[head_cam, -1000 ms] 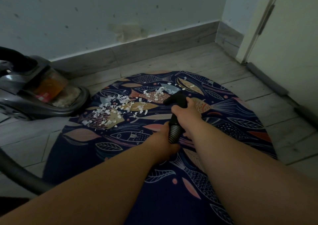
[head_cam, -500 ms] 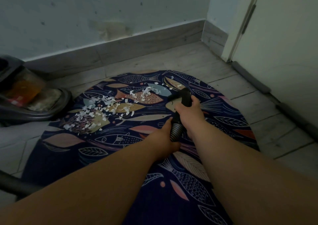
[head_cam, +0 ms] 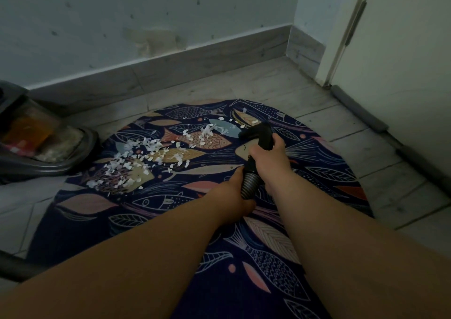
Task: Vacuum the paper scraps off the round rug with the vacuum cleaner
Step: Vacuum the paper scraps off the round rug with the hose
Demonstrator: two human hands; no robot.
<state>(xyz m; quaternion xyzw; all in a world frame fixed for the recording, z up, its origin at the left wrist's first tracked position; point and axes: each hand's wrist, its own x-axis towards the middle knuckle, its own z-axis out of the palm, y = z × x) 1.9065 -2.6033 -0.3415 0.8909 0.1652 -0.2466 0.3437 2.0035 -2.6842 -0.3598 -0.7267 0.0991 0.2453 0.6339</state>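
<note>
The black nozzle (head_cam: 257, 133) is clasped by the right hand (head_cam: 268, 158), fingers wrapped round it, toward the far edge of the round rug (head_cam: 329, 179). The ribbed hose (head_cam: 249, 184) just behind is gripped by the left hand (head_cam: 231, 194). White paper scraps (head_cam: 146, 157) are strewn over the rug's far left part. The vacuum cleaner body (head_cam: 48, 147) is seen by the rug's left edge.

Both hands, left hand (head_cam: 233, 194) and right hand (head_cam: 268, 157), hold the vacuum hose (head_cam: 249, 184) near paper scraps (head_cam: 146, 157) on the round rug (head_cam: 317, 172).
</note>
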